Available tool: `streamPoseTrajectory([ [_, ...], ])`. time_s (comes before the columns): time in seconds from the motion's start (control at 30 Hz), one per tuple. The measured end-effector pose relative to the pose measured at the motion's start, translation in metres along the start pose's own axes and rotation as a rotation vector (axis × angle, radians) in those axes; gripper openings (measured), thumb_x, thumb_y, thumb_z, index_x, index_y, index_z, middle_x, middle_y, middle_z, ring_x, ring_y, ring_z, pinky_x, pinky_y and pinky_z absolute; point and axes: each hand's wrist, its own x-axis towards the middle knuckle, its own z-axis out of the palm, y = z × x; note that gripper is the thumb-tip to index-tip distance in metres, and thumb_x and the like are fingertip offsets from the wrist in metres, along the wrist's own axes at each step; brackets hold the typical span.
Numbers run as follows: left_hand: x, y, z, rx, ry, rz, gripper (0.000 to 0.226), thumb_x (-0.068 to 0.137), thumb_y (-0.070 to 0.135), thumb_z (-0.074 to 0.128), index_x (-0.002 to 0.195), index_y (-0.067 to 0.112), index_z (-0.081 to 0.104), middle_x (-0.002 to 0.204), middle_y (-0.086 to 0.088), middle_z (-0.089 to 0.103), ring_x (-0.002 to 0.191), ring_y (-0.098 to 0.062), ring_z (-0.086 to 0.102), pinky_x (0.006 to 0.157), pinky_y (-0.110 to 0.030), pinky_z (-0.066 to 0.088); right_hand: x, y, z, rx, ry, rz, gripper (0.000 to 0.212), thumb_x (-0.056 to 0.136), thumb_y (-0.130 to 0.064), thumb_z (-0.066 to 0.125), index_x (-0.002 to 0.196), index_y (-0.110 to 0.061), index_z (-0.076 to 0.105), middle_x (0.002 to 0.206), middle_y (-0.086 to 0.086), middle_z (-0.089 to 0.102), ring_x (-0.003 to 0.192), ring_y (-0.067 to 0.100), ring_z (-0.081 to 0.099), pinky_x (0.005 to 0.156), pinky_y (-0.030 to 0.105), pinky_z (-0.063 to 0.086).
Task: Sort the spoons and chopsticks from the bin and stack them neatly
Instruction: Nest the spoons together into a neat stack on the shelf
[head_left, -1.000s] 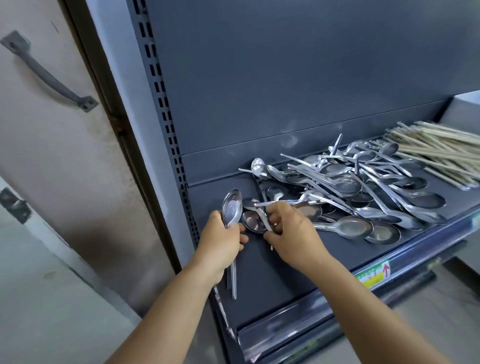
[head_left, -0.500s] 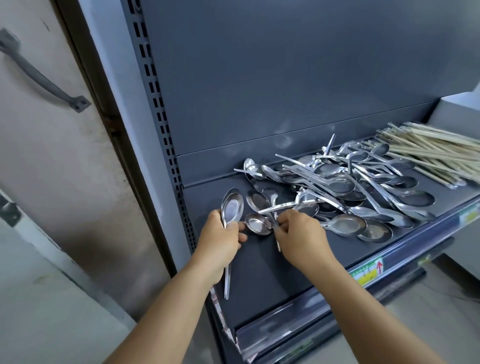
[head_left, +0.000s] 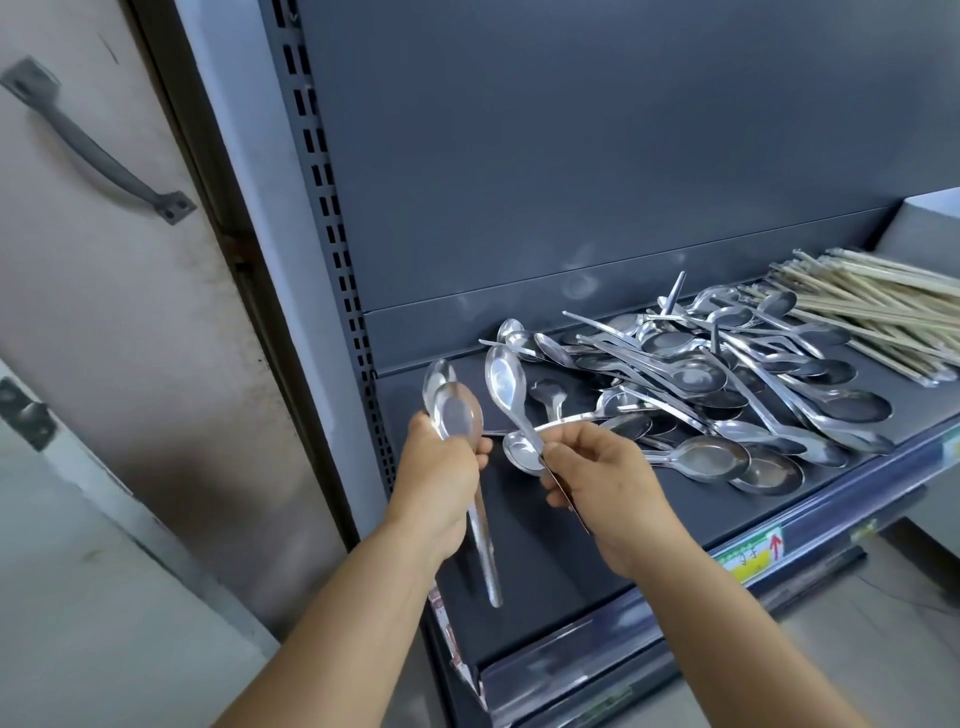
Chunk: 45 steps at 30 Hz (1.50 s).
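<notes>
The left hand (head_left: 441, 467) grips a small stack of shiny stainless-steel spoons (head_left: 457, 415) by their handles, bowls up above the fist, with the handles sticking out below the palm. The right hand (head_left: 602, 478) pinches the handle of a single long-bowled steel spoon (head_left: 506, 382) between thumb and fingers, its bowl raised and tilted toward the left hand's stack; the two hands sit close together, just apart. Directly behind the right hand's fingertips another round steel spoon bowl (head_left: 522, 452) lies on the dark grey metal shelf (head_left: 545, 571).

To the right of the hands, a loose tangled heap of steel spoons (head_left: 717, 384) spreads across the shelf, handles crossing at every angle. Beyond it, at the far right, a bundle of pale wooden chopsticks (head_left: 883, 306) lies roughly parallel, touching the heap's edge.

A yellow-and-green price label (head_left: 753, 553) sits on the shelf's front rail. At left, a beige door carries a grey metal handle (head_left: 98, 150).
</notes>
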Motion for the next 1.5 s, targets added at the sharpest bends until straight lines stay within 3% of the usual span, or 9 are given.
streamPoseTrajectory([
  [0.17,0.001,0.002,0.000,-0.046,0.029,-0.019,0.023,0.101,0.010,0.034,0.096,0.006,0.056,0.078,-0.006,0.068,0.053,-0.006,0.063,0.049,-0.016,0.049,-0.005,0.002,0.001,-0.084,-0.084,0.001,0.016,0.090,-0.005,0.054,0.082,-0.013,0.066,0.064,-0.004,0.059,0.051,0.005,0.054,0.050,0.017,0.047],
  [0.43,-0.012,0.007,0.008,-0.051,-0.075,0.069,0.028,0.102,0.017,0.029,0.095,0.006,0.053,0.073,0.003,0.074,0.067,-0.013,0.072,0.058,-0.023,0.056,-0.005,0.004,0.007,-0.222,-0.095,-0.007,0.011,0.088,-0.014,0.056,0.082,-0.019,0.064,0.068,0.004,0.064,0.053,0.008,0.058,0.053,0.025,0.051],
  [0.6,-0.022,0.004,0.011,-0.083,-0.150,0.067,0.032,0.101,0.026,0.034,0.096,0.009,0.060,0.094,-0.001,0.073,0.091,-0.017,0.069,0.089,-0.039,0.052,-0.005,0.003,0.003,-0.225,-0.084,-0.059,0.010,0.088,-0.011,0.058,0.080,-0.017,0.062,0.049,-0.010,0.055,0.040,0.003,0.050,0.044,0.019,0.046],
  [0.7,-0.024,0.003,0.014,-0.016,-0.115,0.046,0.029,0.101,0.026,0.034,0.094,0.009,0.057,0.091,-0.002,0.069,0.075,-0.014,0.065,0.078,-0.035,0.054,-0.009,0.004,0.002,-0.304,-0.121,-0.099,0.015,0.086,-0.014,0.059,0.075,-0.023,0.063,0.052,-0.009,0.057,0.046,0.007,0.052,0.048,0.026,0.049],
  [0.87,-0.028,0.006,0.024,0.009,-0.079,0.105,0.031,0.102,0.024,0.034,0.078,0.012,0.049,0.070,0.003,0.055,0.060,-0.012,0.051,0.065,-0.031,0.052,-0.009,0.002,-0.028,-0.548,0.163,-0.335,0.020,0.085,-0.019,0.061,0.086,-0.039,0.059,0.089,-0.017,0.053,0.076,-0.006,0.052,0.068,0.008,0.041],
  [0.97,-0.032,0.007,0.034,0.068,-0.151,0.118,0.030,0.101,0.024,0.035,0.079,0.012,0.051,0.068,0.003,0.056,0.054,-0.010,0.047,0.055,-0.027,0.043,-0.010,0.006,-0.057,-0.754,0.378,-0.383,0.034,0.085,-0.017,0.062,0.114,-0.035,0.059,0.110,-0.009,0.045,0.109,0.013,0.039,0.089,0.021,0.030],
  [1.1,-0.039,0.005,0.054,0.177,-0.251,0.130,0.027,0.098,0.013,0.031,0.084,0.007,0.053,0.068,0.002,0.056,0.049,-0.006,0.046,0.048,-0.019,0.042,-0.012,0.012,-0.094,-0.929,0.521,-0.285,0.052,0.085,-0.012,0.057,0.133,-0.029,0.048,0.130,0.003,0.042,0.117,0.024,0.030,0.102,0.036,0.028],
  [1.3,-0.044,0.000,0.076,0.268,-0.327,0.113,0.025,0.099,0.016,0.032,0.089,0.010,0.055,0.080,0.007,0.062,0.061,-0.007,0.050,0.057,-0.021,0.042,-0.005,0.018,-0.124,-0.902,0.476,-0.186,0.031,0.089,-0.010,0.050,0.118,-0.019,0.058,0.107,0.003,0.059,0.098,0.025,0.050,0.073,0.028,0.033],
  [1.5,-0.042,-0.006,0.082,0.294,-0.315,0.069,0.025,0.098,0.014,0.033,0.092,0.008,0.056,0.083,0.004,0.064,0.062,-0.009,0.051,0.058,-0.021,0.044,0.001,0.013,-0.141,-0.816,0.518,-0.282,0.023,0.093,-0.015,0.045,0.105,-0.021,0.063,0.098,0.001,0.061,0.078,0.014,0.045,0.068,0.026,0.032],
])
